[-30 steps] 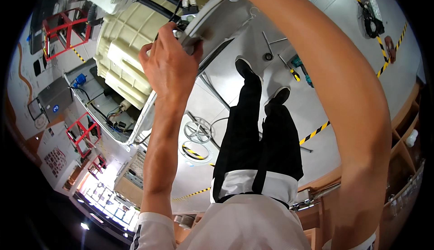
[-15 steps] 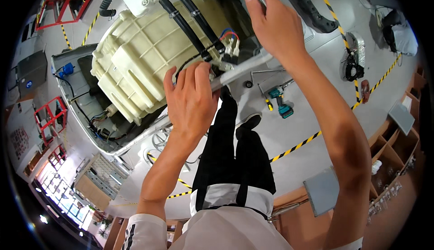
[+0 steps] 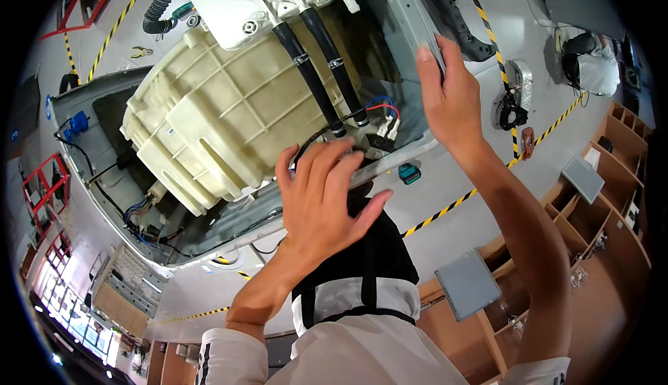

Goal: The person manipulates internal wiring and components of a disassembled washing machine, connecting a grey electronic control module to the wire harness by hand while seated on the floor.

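An opened washing machine lies before me, its cream ribbed tub [image 3: 202, 117] sitting inside a grey metal cabinet [image 3: 403, 30]. Over the tub is a white plastic housing [image 3: 243, 2], from which two black hoses [image 3: 309, 72] with metal clamps run toward the near rail. Red and blue wires [image 3: 381, 103] end in pale connectors beside the hoses. My left hand [image 3: 316, 193] hovers at the near rail with spread fingers by the hose ends and holds nothing; it hides part of the rail. At the cabinet's right edge, my right hand [image 3: 452, 103] grips the metal between thumb and fingers.
A teal power tool [image 3: 409, 173] shows just beyond the near rail. Yellow-black tape [image 3: 445, 211] marks the floor. To the right lie a dark curved part [image 3: 449, 16] and wooden shelving [image 3: 605, 246] with a grey panel [image 3: 467, 284]. Red metal stands [image 3: 45, 190] are at left.
My left hand has come off the near rail, its fingers and thumb now spread. My right hand keeps to the cabinet edge. The machine fills more of the view, and the rail hides most of the drill.
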The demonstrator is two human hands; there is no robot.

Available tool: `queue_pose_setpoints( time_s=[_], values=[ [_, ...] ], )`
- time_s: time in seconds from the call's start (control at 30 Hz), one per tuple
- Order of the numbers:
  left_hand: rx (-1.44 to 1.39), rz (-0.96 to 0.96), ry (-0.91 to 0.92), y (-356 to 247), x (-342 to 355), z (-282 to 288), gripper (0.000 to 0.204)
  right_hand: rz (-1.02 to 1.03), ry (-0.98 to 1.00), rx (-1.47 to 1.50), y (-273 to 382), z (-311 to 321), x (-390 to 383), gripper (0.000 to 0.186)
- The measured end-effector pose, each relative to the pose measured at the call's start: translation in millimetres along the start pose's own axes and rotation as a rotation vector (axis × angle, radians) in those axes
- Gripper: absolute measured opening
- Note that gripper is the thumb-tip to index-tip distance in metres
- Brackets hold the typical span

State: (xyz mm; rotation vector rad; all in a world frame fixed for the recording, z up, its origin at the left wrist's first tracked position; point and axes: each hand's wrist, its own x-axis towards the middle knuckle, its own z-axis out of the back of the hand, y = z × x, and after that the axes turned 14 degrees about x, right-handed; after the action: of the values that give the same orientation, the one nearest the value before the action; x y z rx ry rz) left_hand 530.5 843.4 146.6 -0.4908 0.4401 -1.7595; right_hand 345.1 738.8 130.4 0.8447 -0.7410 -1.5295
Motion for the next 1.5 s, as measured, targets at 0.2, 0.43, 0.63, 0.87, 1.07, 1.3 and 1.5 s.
queue_pose_setpoints(
  time_s=[0.2, 0.43, 0.63, 0.87, 1.07, 1.3, 1.5],
  values=[
    [-0.471, 0.077, -0.195, 30.8, -21.9, 17.4, 0.055, -0.02, 0.002, -0.031, 1.8, -1.1, -1.3, 0.034],
    [-0.439, 0.406, 0.318, 49.8, -23.3, 32.9, 0.089, -0.053, 0.055, -0.066, 6.8, -2.1, 0.3, 0.035],
    [-0.743, 0.563, 0.296, 54.9, -25.3, 27.5, 0.056, 0.004, 0.051, -0.109, 4.1, -1.6, 1.4, 0.033],
    [-0.639, 0.496, 0.266, 56.2, -23.9, 23.8, 0.042, -0.024, 0.048, -0.099, 6.1, -1.7, 0.0, 0.033],
    [-0.451, 0.377, 0.205, 50.3, -18.0, 22.0, 0.042, 0.004, 0.056, -0.102, 2.2, -0.9, -0.2, 0.033],
    [-0.426, 0.378, 0.202, 48.7, -18.7, 20.6, 0.049, 0.094, 0.028, -0.117, -2.3, -0.7, 0.3, 0.033],
    [-0.551, 0.482, 0.288, 46.7, -18.5, 23.1, 0.065, 0.072, 0.012, -0.072, -5.1, -2.6, -0.9, 0.031]
  ],
)
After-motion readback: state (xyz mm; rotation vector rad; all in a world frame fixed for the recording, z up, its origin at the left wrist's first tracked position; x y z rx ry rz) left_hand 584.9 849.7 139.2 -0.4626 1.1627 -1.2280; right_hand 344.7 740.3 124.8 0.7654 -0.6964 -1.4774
